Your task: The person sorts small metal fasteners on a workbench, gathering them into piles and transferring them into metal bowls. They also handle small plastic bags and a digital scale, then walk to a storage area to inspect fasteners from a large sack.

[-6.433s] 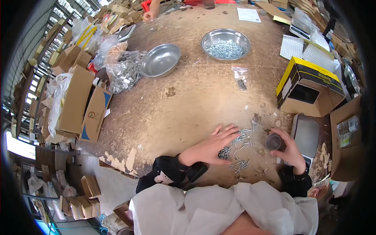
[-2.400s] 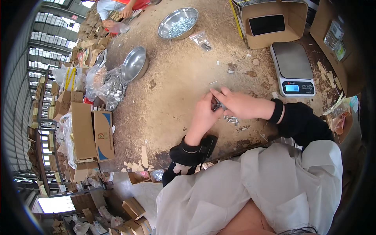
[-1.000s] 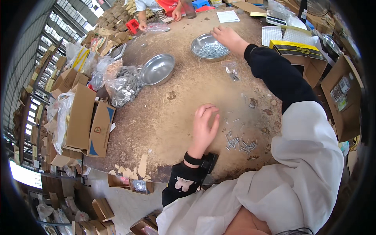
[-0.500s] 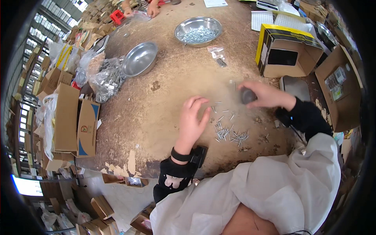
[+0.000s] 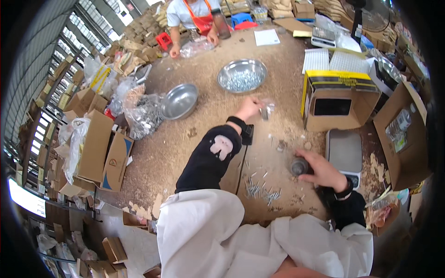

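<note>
My left hand (image 5: 249, 108) is stretched forward, its fingers pinched on the edge of a small clear plastic bag (image 5: 268, 105) with something small and grey in it. My right hand (image 5: 323, 170) curls thumb and fingers around a dark, round, cup-like object (image 5: 299, 166), whose exact kind I cannot make out. On the table just left of that hand lies a loose heap of thin silvery screws or pins (image 5: 259, 191), with several strays farther up. A steel bowl (image 5: 265, 73) holding many small metal pieces stands beyond my left hand.
A second steel bowl (image 5: 180, 102) sits left, by bagged metal parts (image 5: 143, 116) and cardboard boxes (image 5: 99, 150). At right are a scale (image 5: 344, 150), an open black-and-yellow carton (image 5: 343, 123) and another carton (image 5: 405, 139). Across the table, a person (image 5: 197, 18) handles clear plastic.
My left hand has reached forward to the small bag. The right hand and dark object have moved nearer to me, beside the loose pieces. The view has tilted up, showing more of the far side.
</note>
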Demonstrator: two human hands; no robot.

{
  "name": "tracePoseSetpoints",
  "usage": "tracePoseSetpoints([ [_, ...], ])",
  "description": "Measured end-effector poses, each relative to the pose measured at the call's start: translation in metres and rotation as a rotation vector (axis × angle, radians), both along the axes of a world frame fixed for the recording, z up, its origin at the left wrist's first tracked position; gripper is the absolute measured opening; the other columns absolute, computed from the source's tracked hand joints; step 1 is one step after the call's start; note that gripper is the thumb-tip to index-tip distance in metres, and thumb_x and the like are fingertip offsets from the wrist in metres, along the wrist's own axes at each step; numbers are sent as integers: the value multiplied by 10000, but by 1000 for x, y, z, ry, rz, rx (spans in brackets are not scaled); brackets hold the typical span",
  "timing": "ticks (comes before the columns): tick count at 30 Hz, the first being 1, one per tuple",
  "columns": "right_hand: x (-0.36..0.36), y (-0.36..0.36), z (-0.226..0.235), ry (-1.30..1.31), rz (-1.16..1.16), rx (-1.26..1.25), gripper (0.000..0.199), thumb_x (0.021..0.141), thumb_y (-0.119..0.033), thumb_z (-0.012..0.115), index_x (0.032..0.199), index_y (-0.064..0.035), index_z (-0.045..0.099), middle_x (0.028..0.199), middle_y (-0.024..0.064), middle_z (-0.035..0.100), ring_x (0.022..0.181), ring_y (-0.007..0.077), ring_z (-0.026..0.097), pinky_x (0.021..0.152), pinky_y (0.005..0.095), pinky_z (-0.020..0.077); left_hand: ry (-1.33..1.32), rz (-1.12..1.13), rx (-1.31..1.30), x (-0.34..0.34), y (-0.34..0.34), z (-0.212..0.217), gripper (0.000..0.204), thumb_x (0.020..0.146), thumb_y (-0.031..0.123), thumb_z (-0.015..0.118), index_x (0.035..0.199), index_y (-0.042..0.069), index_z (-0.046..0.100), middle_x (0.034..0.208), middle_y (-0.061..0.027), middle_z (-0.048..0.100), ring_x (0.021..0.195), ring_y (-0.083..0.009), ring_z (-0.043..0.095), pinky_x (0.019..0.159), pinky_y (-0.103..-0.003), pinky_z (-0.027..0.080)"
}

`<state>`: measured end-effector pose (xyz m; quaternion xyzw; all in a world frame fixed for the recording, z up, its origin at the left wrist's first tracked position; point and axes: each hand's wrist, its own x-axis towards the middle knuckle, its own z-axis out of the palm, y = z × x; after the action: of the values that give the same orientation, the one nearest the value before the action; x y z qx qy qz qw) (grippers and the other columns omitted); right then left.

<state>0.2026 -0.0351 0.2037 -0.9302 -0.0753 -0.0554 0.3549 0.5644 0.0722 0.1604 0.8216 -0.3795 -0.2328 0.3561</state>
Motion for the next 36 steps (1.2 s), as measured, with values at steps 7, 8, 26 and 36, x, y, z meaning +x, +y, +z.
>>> tracePoseSetpoints([
  [7, -8, 13, 14, 63, -36, -121, 792, 682, -188, 747, 1349, -27, 352, 1262, 206, 456, 1178, 375, 434, 995, 418, 357, 247, -74, -330, -32, 90, 74, 291, 932, 158, 510, 1189, 33, 566, 986, -5, 630, 820, -88, 569, 714, -242, 473],
  [8, -9, 16, 17, 75, -39, -134, 803, 674, -178, 751, 1352, -28, 347, 1267, 205, 451, 1184, 375, 429, 997, 422, 354, 229, 5, -357, -29, 115, 87, 283, 930, 159, 508, 1180, 42, 571, 978, -10, 633, 812, -92, 575, 709, -246, 480],
  [26, 1, 11, 10, 82, -79, -68, 888, 578, -144, 786, 1348, -31, 359, 1239, 197, 464, 1174, 380, 421, 1020, 415, 329, 108, 1010, -444, 179, 371, 121, 458, 942, 247, 422, 1326, 3, 372, 1292, -157, 499, 1108, -292, 554, 850, -409, 470],
  [36, 5, 13, 0, 42, -125, 1, 743, 628, -67, 738, 1304, -56, 430, 1136, 171, 539, 1061, 355, 475, 933, 392, 390, -146, 119, 68, -125, 290, 49, 316, 847, 178, 628, 1119, 21, 595, 1031, -114, 646, 918, -205, 605, 818, -336, 465],
])
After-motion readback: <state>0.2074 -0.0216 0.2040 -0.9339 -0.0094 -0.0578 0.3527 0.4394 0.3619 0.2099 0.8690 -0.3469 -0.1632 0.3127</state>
